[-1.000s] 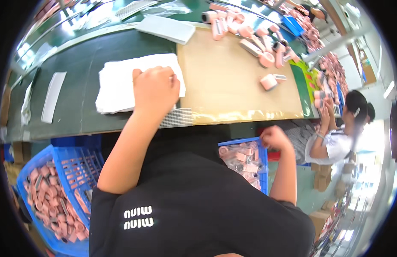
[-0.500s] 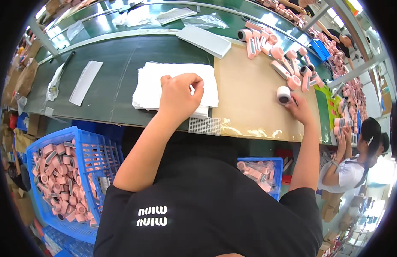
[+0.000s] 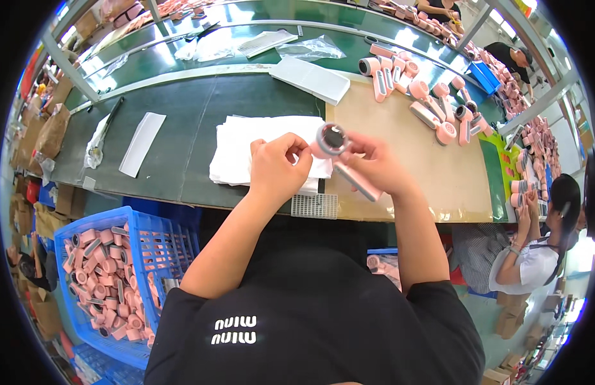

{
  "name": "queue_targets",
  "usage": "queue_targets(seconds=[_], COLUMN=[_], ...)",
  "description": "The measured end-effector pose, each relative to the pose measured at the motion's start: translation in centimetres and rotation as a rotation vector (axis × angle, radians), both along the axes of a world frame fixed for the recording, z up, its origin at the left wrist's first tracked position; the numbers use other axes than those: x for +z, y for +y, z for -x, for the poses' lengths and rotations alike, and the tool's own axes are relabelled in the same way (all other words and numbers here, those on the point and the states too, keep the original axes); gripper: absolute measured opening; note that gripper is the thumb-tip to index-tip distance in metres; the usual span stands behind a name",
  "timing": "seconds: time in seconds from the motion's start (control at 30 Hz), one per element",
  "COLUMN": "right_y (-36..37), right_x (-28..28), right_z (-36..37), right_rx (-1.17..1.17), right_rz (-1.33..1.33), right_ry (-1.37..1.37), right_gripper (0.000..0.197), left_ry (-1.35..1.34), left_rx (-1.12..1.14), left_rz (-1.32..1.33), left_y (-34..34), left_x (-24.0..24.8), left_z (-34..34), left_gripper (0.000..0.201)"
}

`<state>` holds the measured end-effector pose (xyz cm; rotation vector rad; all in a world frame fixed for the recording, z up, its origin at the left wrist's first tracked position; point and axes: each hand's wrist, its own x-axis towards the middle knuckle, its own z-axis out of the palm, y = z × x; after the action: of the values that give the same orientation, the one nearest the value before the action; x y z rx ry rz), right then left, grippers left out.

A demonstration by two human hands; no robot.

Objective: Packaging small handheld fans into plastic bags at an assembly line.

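Now that the right hand [image 3: 379, 168] has swept in from the bench's [image 3: 188, 138] right side, gripping a pink device [image 3: 350, 176], it's beside the left hand [image 3: 279, 165], near the front edge, ready for two-handed work; whether the left's pinch holds anything, I can't tell.

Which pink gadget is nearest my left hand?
The pink gadget held in your right hand; the loose cluster on the tan sheet and those in the blue basket all lie farther away.
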<state>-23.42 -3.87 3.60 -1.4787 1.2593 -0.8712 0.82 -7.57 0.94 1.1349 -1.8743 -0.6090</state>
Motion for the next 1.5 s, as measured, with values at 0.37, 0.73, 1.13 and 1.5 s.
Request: queue_targets(seconds=[0.37,0.73,1.13,1.5], right_y=[0.4,0.7,3.2,21.3], right_x=[1.8,-1.7,-1.7,-7.6], right_z=[-2.6,-2.4,-2.2,19.2], right_rx=[0.045,0.101,-0.603,-0.184], right_rz=[0.031,-0.391,0.036,-0.513], right_ry=[0.409,-0.858,-0.476,0.305], right_gripper=[0.057,0.028,0.013,0.024], left_ry=[0.014,0.073,0.281,0.103], left_rx=[-0.161,-0.289,-0.479,-0.337], left_rz=[0.403,0.587,0.282,0.374], left_y=[2.1,4.0,6.7,2.6], left_x=[1.4,2.0,0.2,1.8], left_z=[0.4,0.5,2.6,-0.2], left_gripper=[0.007,0.015,0.018,0.017])
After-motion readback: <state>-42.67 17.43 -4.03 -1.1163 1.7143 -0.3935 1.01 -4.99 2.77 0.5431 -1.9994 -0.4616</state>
